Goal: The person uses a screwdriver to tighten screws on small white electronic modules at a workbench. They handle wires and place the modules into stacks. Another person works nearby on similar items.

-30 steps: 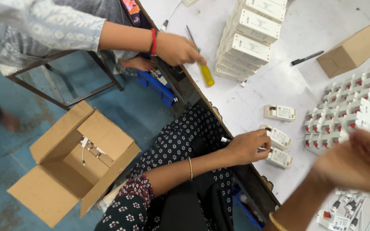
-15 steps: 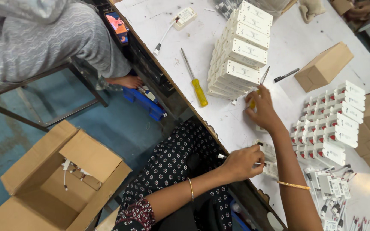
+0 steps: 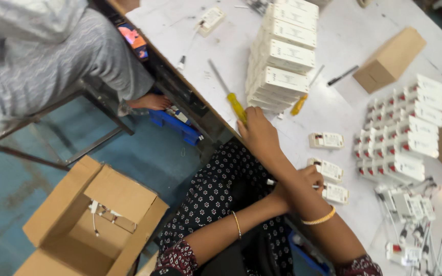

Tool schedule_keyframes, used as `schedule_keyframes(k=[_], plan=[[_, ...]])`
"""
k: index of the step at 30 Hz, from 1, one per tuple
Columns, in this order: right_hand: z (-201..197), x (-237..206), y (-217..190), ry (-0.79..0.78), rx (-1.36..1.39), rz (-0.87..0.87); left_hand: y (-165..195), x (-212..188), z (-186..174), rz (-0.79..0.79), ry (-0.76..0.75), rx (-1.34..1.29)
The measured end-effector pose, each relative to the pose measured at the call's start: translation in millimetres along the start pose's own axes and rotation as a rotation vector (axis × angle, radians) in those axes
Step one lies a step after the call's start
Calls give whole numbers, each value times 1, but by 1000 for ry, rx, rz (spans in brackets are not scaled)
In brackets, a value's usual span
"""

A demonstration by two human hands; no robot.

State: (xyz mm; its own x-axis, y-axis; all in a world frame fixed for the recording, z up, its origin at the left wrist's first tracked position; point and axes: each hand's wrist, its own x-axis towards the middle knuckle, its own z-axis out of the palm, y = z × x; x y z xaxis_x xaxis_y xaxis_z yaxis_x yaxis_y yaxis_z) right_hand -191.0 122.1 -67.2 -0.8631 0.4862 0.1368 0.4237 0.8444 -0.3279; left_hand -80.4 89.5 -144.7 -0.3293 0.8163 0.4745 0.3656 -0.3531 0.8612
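Right hand covers the yellow screwdriver at the table edge, grip unclear; left hand pinches a thin white-tipped piece. A sloppy grab could knock the screwdriver off.

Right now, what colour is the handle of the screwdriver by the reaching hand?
Yellow. The screwdriver handle shows best in the head view, just by the right hand.

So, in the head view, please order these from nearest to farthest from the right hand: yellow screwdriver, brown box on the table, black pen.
1. Yellow screwdriver: at the right hand's fingertips.
2. Black pen: beyond the white stack.
3. Brown box: just past the pen.
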Motion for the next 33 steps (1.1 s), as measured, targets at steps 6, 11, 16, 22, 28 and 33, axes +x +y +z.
schedule_keyframes(k=[6,11,16,22,28,33], plan=[[-72,-48,9,310,490,136,11,9,8,140,61,150],[-175,-127,57,797,881,9,22,19,9,-166,-97,54],[-226,-197,114,1173,1256,-24,33,33,20,-228,-129,55],[-200,-217,171,1145,1207,61,36,41,41,-252,-141,51],[-171,-208,192,1011,1271,115,35,44,57,-261,-128,52],[-159,-207,202,928,1299,77,33,47,65,-258,-131,57]])
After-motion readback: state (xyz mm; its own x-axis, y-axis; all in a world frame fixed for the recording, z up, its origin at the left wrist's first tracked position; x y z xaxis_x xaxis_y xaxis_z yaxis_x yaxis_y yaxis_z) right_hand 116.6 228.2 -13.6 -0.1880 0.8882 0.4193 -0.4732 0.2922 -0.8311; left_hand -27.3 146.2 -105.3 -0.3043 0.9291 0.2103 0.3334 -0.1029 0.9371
